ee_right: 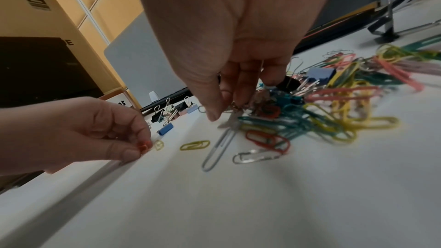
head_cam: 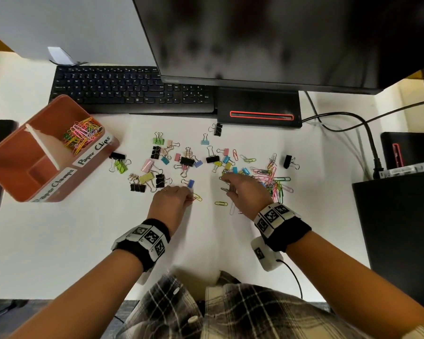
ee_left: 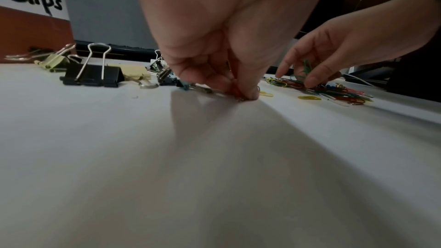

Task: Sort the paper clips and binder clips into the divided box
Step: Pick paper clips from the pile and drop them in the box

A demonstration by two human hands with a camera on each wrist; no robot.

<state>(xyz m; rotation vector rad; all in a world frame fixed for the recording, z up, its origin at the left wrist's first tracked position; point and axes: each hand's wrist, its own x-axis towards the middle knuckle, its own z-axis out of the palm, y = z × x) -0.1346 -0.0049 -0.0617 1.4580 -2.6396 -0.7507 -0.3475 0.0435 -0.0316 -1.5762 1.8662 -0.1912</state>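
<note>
Red paper clip pinched in my left hand on desk; my right hand grasping green paper clip over pile.

The left hand fills the upper middle, its fingertips bunched together and pressed down onto the white tabletop, pinching something small there that cannot be made out. To the right, the right hand reaches in with curled fingers, holding green paper clips above a loose pile of coloured paper clips. Two yellow paper clips lie apart, nearer than the pile. On the left stand a black binder clip and pale yellow ones beside it. At far left is the orange divided box, its white label reading "Clips".
</note>
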